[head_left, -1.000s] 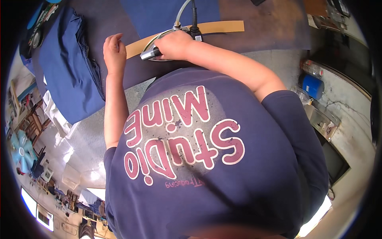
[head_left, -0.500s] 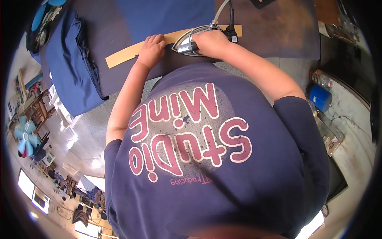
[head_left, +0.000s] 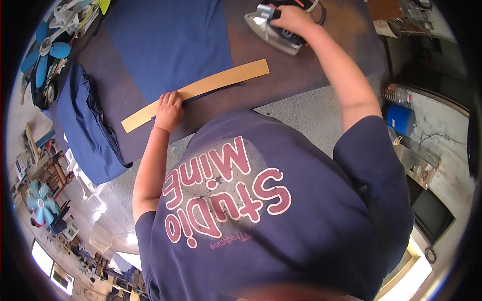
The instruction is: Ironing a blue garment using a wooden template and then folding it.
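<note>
My left hand rests on a long tan card strip, fingers laid over it and slightly bent. The strip crosses the lower edge of a spread navy fabric, and a narrow dark fabric edge shows along its near side. Up at the right, my right hand grips the handle of a steam iron with a hose and cord attached.
The dark work surface has folded navy cloth on its left side. A blue-bladed fan and clutter stand at upper left. A dark object lies behind the iron. A blue container is off to the right.
My right hand has carried the iron up and right, away from the strip. My left hand came onto the strip and remains there, now further left in view.
</note>
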A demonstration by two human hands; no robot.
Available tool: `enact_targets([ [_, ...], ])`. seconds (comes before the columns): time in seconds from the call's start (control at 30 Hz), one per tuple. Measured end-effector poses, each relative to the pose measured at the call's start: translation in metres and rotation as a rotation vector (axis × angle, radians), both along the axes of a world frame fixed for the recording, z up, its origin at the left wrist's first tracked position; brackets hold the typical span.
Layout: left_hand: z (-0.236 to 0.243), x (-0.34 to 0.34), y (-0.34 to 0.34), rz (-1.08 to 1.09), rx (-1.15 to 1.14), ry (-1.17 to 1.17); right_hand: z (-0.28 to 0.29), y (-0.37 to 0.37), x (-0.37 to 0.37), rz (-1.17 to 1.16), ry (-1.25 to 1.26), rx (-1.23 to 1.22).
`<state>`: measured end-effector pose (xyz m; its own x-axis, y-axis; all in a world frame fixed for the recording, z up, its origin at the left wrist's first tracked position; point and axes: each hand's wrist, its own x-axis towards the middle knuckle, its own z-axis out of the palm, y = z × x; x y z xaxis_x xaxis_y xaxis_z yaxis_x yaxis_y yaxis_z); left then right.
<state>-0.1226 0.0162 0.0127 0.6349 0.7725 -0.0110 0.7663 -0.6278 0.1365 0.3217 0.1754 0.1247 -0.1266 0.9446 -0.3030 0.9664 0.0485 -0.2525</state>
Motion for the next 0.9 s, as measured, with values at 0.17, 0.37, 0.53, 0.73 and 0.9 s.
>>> enact_targets([
  [0.17, 0.004, -0.003, 0.003, -0.007, -0.008, -0.032, 0.015, 0.042, 0.035, -0.229, -0.01, 0.088],
  [0.37, 0.01, -0.005, 0.017, -0.024, -0.078, -0.065, -0.002, 0.018, -0.002, 0.132, 0.001, 0.818],
  [0.53, 0.019, -0.012, 0.023, 0.082, -0.246, -0.276, -0.041, -0.08, -0.094, 0.684, 0.498, 0.622],
  [0.73, 0.033, -0.01, 0.037, 0.297, -0.461, -0.297, -0.076, -0.125, -0.124, 0.584, 0.51, 0.58],
  [0.9, 0.038, -0.009, 0.047, 0.32, -0.532, -0.277, -0.093, -0.114, -0.121, 0.57, 0.45, 0.601],
])
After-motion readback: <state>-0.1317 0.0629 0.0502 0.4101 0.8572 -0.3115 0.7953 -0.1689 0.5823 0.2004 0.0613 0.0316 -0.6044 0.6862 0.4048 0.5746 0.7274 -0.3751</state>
